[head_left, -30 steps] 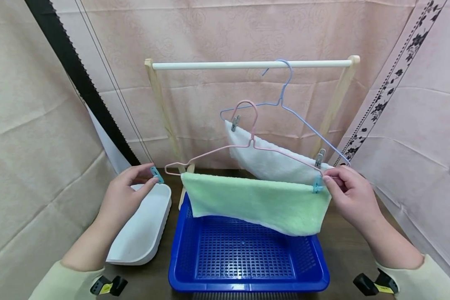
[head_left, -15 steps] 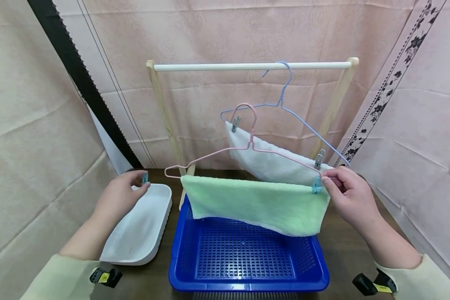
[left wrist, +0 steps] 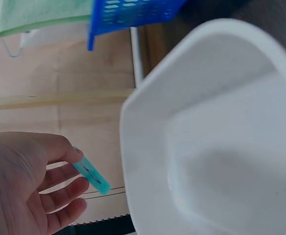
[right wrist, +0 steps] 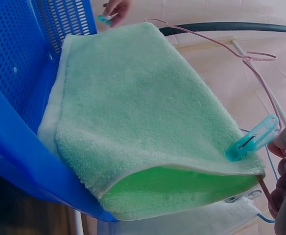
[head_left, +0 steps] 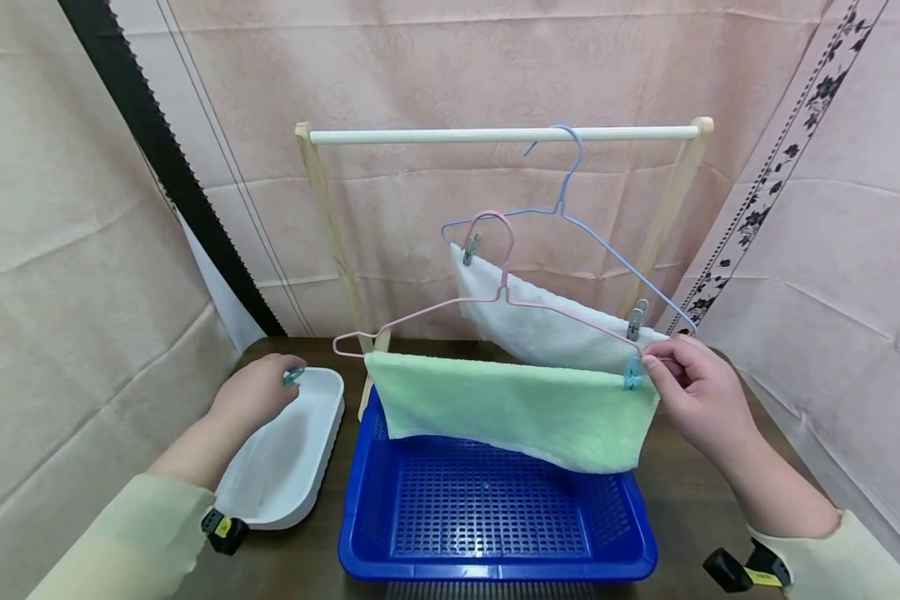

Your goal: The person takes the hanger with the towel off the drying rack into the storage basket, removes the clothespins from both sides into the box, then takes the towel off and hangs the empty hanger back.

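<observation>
My left hand (head_left: 258, 392) pinches a teal clothespin (head_left: 293, 375) above the white tray's far end; the left wrist view shows the clothespin (left wrist: 91, 170) between thumb and fingers. With thumb and fingers, my right hand (head_left: 701, 400) grips the right end of a pink hanger (head_left: 435, 305). A green towel (head_left: 495, 408) hangs folded over that hanger, above the blue basket. Near its right end, a second teal clothespin (head_left: 633, 372) clips the towel, seen closer in the right wrist view (right wrist: 250, 139). No clothespin is on the towel's left end.
Behind, a blue hanger (head_left: 607, 242) hangs from the rack's white bar (head_left: 420, 136), with a white towel (head_left: 517, 312) held by grey clips. The blue basket (head_left: 498, 573) stands below the green towel, and the white tray (head_left: 270, 475) stands left of it.
My left hand has turned palm-down and moved slightly lower, with the teal clothespin now tilted in its fingers. My right hand and the pink hanger have barely moved.
</observation>
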Tool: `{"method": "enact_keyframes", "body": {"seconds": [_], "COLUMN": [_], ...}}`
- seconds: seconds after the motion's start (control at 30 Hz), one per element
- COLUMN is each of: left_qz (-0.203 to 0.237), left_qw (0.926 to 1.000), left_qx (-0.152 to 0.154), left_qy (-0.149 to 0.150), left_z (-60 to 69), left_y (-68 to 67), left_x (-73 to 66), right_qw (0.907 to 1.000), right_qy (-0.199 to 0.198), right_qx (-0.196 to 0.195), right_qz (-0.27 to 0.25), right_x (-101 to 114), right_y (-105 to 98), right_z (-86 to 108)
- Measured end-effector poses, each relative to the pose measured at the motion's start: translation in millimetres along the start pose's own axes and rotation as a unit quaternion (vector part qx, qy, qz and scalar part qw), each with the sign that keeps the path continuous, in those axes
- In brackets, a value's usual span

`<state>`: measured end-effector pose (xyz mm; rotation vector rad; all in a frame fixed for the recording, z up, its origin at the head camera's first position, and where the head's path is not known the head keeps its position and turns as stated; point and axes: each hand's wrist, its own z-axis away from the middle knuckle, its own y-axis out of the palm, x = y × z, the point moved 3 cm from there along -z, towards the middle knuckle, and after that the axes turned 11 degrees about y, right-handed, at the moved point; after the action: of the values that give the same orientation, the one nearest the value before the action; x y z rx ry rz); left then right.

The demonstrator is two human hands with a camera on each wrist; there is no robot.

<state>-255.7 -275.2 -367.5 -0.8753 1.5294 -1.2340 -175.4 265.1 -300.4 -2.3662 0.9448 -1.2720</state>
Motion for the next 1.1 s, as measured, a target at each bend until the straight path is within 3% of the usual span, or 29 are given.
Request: {"method": "enact_keyframes", "body": {"seconds": [0.23, 0.63, 0.87, 1.1], "left_qz": [-0.028, -0.05, -0.051, -0.042], "left_qw": [0.9988, 0.9935, 0.9919, 0.9912], "left_qx": [0.036, 0.09, 0.109, 0.121], "left_qy": [0.019, 0.05, 0.041, 0.034], "left_z": [-11.0, -25.7, -34.2, -33.8], "left_y": [15.9, 31.5, 41.4, 47.8], "left_x": [12.1, 29.6, 36.7, 43.4], "right_qw": [0.9998, 0.9999, 1.0, 0.9999], "right_qy": [-0.007, -0.007, 0.0, 0.002], "right_qx": [0.002, 0.001, 0.005, 0.003], "right_qz": [-0.016, -0.009, -0.008, -0.014], "right_x": [0, 0, -2, -3], "right_y": [2, 1, 2, 3], "right_z": [0.5, 2.1, 2.8, 3.6]}}
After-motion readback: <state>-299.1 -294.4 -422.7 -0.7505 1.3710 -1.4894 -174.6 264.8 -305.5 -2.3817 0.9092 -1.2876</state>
